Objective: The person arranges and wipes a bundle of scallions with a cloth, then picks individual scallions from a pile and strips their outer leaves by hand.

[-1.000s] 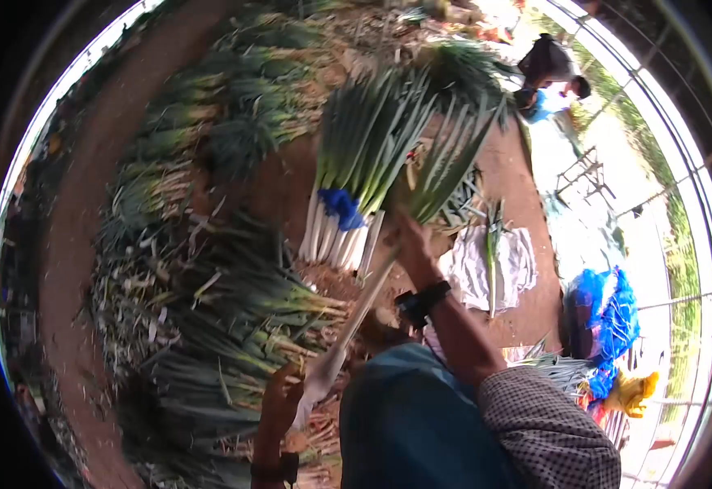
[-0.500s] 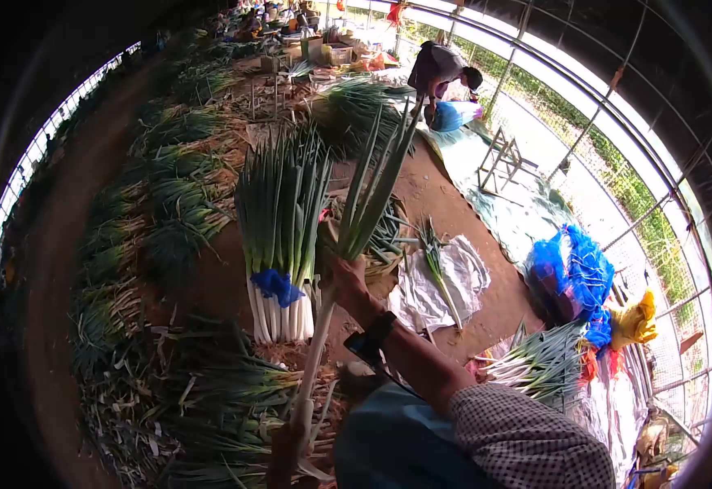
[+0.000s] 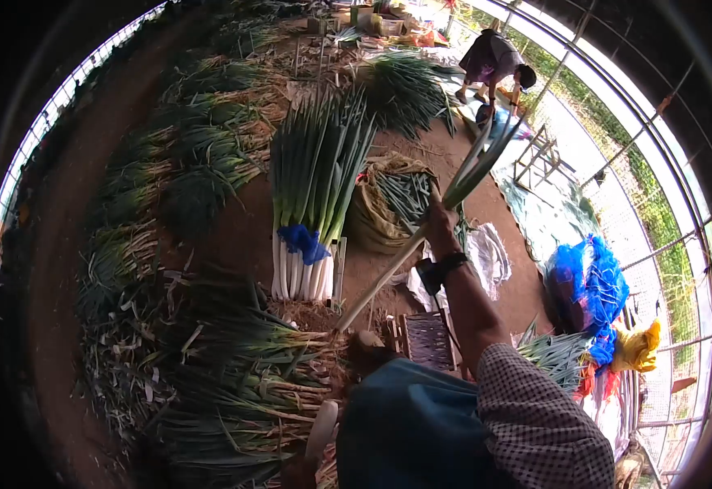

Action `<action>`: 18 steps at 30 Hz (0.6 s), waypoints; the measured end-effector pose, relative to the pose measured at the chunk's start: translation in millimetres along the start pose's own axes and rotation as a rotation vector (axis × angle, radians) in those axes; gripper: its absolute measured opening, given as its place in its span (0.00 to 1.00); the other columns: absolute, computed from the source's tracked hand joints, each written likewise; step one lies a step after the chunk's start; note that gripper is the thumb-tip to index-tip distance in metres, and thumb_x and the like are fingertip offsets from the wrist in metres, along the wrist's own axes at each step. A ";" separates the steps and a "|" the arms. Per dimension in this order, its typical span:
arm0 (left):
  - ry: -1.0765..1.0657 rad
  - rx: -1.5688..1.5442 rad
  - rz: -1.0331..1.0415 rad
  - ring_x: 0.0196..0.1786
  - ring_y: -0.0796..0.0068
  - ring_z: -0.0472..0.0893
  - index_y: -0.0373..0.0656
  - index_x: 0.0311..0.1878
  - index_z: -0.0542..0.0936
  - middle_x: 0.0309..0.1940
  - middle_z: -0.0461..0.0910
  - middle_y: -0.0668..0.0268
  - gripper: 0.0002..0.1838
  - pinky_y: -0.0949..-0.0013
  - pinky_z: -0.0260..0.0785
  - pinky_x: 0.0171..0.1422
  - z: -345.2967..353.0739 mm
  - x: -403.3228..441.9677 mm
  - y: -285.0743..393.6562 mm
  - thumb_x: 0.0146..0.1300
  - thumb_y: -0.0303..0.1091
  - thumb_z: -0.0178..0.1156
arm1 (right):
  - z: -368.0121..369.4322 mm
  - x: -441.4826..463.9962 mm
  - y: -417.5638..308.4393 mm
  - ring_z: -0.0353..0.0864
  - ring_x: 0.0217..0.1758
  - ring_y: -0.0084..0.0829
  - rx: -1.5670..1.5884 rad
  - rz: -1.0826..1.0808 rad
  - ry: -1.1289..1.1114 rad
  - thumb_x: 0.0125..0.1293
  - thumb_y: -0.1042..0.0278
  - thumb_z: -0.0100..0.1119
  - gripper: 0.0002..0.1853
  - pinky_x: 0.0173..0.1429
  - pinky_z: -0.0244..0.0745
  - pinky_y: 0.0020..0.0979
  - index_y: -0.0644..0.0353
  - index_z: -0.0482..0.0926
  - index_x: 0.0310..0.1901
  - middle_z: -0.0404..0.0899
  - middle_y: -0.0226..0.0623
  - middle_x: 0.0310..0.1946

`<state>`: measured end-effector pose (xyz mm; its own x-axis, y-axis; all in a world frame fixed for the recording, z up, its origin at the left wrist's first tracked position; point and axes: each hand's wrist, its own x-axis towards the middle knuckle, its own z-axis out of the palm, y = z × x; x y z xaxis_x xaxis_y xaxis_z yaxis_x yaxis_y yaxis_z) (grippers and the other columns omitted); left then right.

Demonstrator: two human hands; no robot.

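My right hand [image 3: 441, 222], with a dark watch on its wrist, is closed around a leek [image 3: 388, 271]. The leek slants from its green leaves at upper right to its pale root end at lower left, near the leeks lying on the ground. At the bottom edge, my left hand [image 3: 297, 473] is partly visible in deep shadow, beside a pale, elongated thing [image 3: 322, 428]; its fingers are hard to make out. Left of my right hand, a large leek bundle [image 3: 315, 187] stands upright, tied with a blue band [image 3: 303, 243].
An open tan sack [image 3: 370, 224] of green leaves stands behind the held leek. Loose leeks [image 3: 250, 359] cover the ground at left. A small stool [image 3: 429, 338] is near my knee. Blue netting [image 3: 592, 277] lies at right; another person [image 3: 498, 61] bends over farther back.
My right hand has swung right with the leek, which now leans more. My left hand is lower, apart from the leek's root end. The view has shifted, showing the sack and stool more fully.
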<state>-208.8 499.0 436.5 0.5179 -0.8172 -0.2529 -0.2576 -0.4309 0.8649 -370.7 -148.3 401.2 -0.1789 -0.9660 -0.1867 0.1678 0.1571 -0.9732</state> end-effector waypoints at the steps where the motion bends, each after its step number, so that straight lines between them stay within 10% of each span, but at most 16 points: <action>1: -0.077 0.189 0.092 0.36 0.49 0.80 0.34 0.46 0.80 0.33 0.81 0.46 0.21 0.50 0.71 0.40 -12.3 -9.8 -15.3 0.80 0.46 0.50 | -11.4 5.4 -7.9 0.72 0.18 0.28 -0.119 -0.147 -0.087 0.71 0.49 0.64 0.22 0.26 0.72 0.34 0.54 0.73 0.24 0.72 0.30 0.18; 2: -0.176 0.376 0.188 0.37 0.48 0.81 0.34 0.50 0.80 0.34 0.82 0.45 0.23 0.50 0.71 0.40 -31.1 -16.9 -33.2 0.80 0.48 0.49 | -8.3 11.9 -21.6 0.71 0.18 0.27 0.024 0.003 0.037 0.72 0.50 0.63 0.22 0.26 0.70 0.32 0.53 0.73 0.24 0.71 0.29 0.17; 4: -0.340 0.371 -0.509 0.47 0.46 0.83 0.35 0.65 0.75 0.45 0.84 0.43 0.29 0.49 0.74 0.46 -69.1 -13.4 -0.9 0.78 0.53 0.52 | -25.5 14.4 -26.8 0.70 0.19 0.26 0.037 -0.087 -0.087 0.73 0.53 0.63 0.20 0.27 0.70 0.32 0.52 0.73 0.24 0.70 0.28 0.17; 5: -0.392 0.887 -0.096 0.45 0.42 0.83 0.39 0.60 0.76 0.39 0.81 0.47 0.16 0.50 0.73 0.44 -112.4 -6.2 -27.7 0.75 0.34 0.51 | -27.0 20.5 -19.7 0.72 0.19 0.27 0.071 -0.100 -0.026 0.73 0.51 0.63 0.22 0.26 0.71 0.33 0.54 0.73 0.23 0.72 0.30 0.17; 7: 0.495 0.542 -0.330 0.50 0.48 0.84 0.37 0.56 0.80 0.46 0.83 0.45 0.21 0.51 0.74 0.53 -240.7 2.8 -10.4 0.77 0.46 0.53 | -24.2 23.1 -6.6 0.74 0.19 0.27 0.208 -0.083 -0.022 0.72 0.49 0.65 0.24 0.27 0.72 0.32 0.56 0.74 0.23 0.73 0.31 0.18; 8: 1.007 1.149 -0.071 0.62 0.47 0.77 0.35 0.61 0.77 0.59 0.78 0.46 0.23 0.52 0.69 0.63 -344.7 -20.3 -79.3 0.78 0.46 0.51 | -24.7 17.5 -2.4 0.74 0.19 0.26 0.122 -0.094 -0.013 0.71 0.52 0.66 0.22 0.28 0.72 0.30 0.56 0.75 0.24 0.73 0.30 0.18; 11: 1.477 1.301 -0.127 0.64 0.50 0.78 0.36 0.68 0.74 0.65 0.76 0.48 0.27 0.53 0.71 0.68 -427.3 -28.6 117.0 0.79 0.50 0.52 | -13.8 -1.0 12.8 0.74 0.23 0.26 0.169 -0.064 -0.073 0.72 0.55 0.64 0.19 0.29 0.71 0.30 0.57 0.77 0.26 0.75 0.30 0.22; 13: 1.289 0.997 0.147 0.64 0.52 0.79 0.37 0.68 0.74 0.64 0.77 0.49 0.25 0.53 0.71 0.69 -339.2 34.0 169.2 0.79 0.45 0.52 | 2.9 -28.6 14.3 0.73 0.25 0.25 0.248 -0.156 -0.205 0.74 0.58 0.61 0.16 0.31 0.74 0.30 0.56 0.77 0.29 0.74 0.29 0.24; 15: 0.894 0.818 0.277 0.63 0.52 0.79 0.37 0.65 0.76 0.60 0.80 0.51 0.20 0.52 0.72 0.67 -210.6 106.5 194.9 0.77 0.38 0.56 | 14.8 -58.2 -0.8 0.71 0.32 0.20 0.359 -0.028 -0.334 0.81 0.58 0.52 0.16 0.44 0.76 0.30 0.60 0.76 0.60 0.67 0.24 0.28; 18: 0.459 0.772 0.468 0.61 0.50 0.77 0.36 0.63 0.76 0.57 0.80 0.49 0.30 0.50 0.66 0.69 -64.8 174.4 143.0 0.64 0.44 0.71 | 37.0 -86.1 -16.2 0.71 0.33 0.20 0.567 0.087 -0.342 0.79 0.59 0.55 0.13 0.43 0.77 0.30 0.58 0.77 0.56 0.67 0.24 0.29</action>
<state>-102.5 319.7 544.2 0.4514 -0.8116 0.3709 -0.8880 -0.3677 0.2761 -322.1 -75.3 438.0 0.1600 -0.9801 -0.1176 0.6680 0.1952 -0.7181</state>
